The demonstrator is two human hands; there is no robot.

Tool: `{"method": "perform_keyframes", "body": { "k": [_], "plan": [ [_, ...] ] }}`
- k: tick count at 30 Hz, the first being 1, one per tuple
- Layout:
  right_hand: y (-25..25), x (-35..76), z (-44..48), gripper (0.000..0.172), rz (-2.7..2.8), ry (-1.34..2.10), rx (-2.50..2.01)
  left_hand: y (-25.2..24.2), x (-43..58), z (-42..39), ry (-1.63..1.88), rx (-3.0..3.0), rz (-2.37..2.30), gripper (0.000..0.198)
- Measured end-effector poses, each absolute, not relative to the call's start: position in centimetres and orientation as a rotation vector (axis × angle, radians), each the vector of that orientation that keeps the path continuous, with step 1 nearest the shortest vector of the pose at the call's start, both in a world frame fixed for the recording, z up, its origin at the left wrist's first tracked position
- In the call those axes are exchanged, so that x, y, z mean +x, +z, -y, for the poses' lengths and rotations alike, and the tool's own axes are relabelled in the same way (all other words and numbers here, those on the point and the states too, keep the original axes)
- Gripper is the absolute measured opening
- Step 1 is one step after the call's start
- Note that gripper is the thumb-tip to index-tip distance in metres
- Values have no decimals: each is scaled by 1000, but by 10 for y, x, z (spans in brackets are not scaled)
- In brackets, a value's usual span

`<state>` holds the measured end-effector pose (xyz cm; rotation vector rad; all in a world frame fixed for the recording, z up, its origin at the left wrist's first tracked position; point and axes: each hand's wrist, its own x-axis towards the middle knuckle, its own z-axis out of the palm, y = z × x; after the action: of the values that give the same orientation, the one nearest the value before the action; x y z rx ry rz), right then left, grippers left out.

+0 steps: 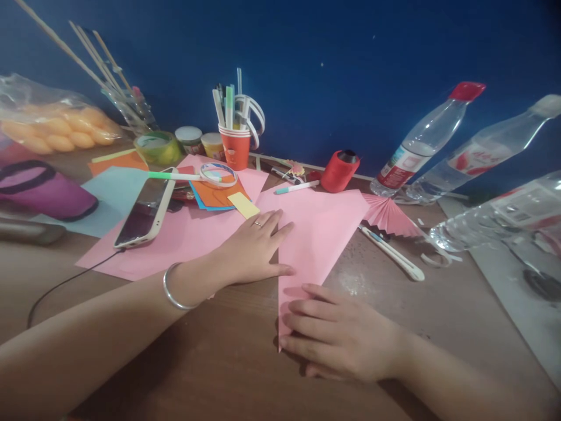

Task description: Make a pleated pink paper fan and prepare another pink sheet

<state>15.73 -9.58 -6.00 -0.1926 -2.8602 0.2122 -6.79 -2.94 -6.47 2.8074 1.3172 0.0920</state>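
A folded sheet of pink paper (318, 225) lies on the table, narrowing to a sharp point toward me. My left hand (252, 248), with a ring and a silver bangle, rests flat at its left edge, fingers spread and fingertips on the paper. Lower down, my right hand (337, 333) lies on the pointed end with its fingers stretched out, pressing the paper. Another pink sheet (193, 245) is spread left of my left hand. A small yellow paper slip (243, 206) sits just beyond that hand's fingers.
A phone (146, 207) with a cable lies at left. A utility knife (392, 252) and pleated pink paper (390, 216) are at right, near plastic bottles (421, 140). At the back stand a red thread spool (339, 171) and a red cup (236, 147) of pens. A tape ring (218, 174) lies on coloured papers.
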Motion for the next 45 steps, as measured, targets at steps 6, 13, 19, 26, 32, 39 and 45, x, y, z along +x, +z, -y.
{"method": "perform_keyframes", "body": {
  "k": [6,13,19,26,32,39,45],
  "plan": [
    [-62,156,98,38,2878,255,-189,-65,-68,29,95,2816,-1308,87],
    [-59,155,98,39,2903,303,-209,-67,-68,28,103,2817,-1318,87],
    [-58,155,98,40,2922,314,-208,-67,-68,28,94,2837,-1321,87],
    [-57,154,99,46,2944,329,-193,-66,-68,28,71,2859,-1319,88],
    [-51,155,96,51,3016,313,-157,-65,-68,28,78,2863,-1314,88],
    [-56,156,97,49,2927,376,-112,-65,-68,28,87,2862,-1310,89],
    [-61,157,97,48,2896,383,-134,-64,-68,28,98,2846,-1306,89]
  ]
}}
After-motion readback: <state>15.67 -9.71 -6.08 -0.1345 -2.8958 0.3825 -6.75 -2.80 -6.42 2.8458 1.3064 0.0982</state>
